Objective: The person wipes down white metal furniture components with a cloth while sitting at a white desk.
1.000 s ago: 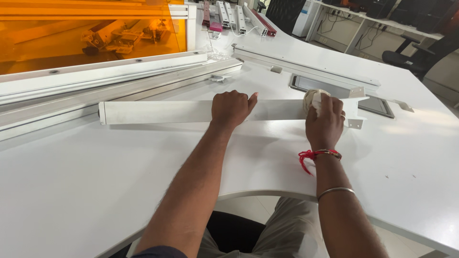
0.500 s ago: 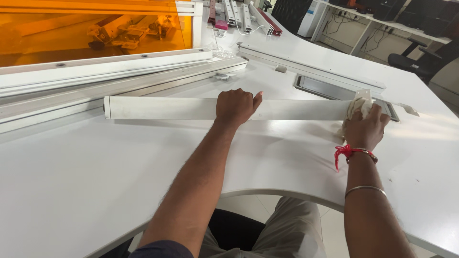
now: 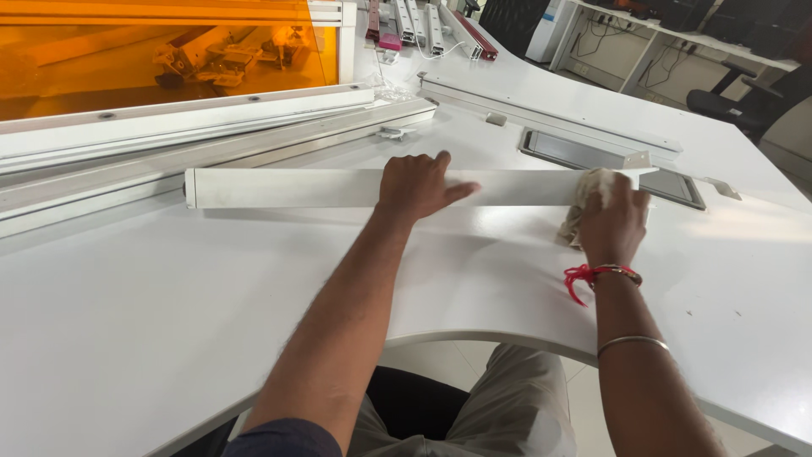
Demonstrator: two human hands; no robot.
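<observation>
at mid-frame on the table [image 3: 169, 338], the left hand [image 3: 414, 186] presses flat on the white panel [image 3: 288, 188]; the right hand [image 3: 613, 224] clutches a cloth [image 3: 588, 182] against it.

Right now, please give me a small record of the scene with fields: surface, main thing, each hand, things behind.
surface: white table
main thing: long white bar lying flat, lengthwise across the table
left hand: pressed on the bar near its middle
right hand: grips a pale cloth against the bar's right end
behind: orange panel, white rails, grey tray
</observation>
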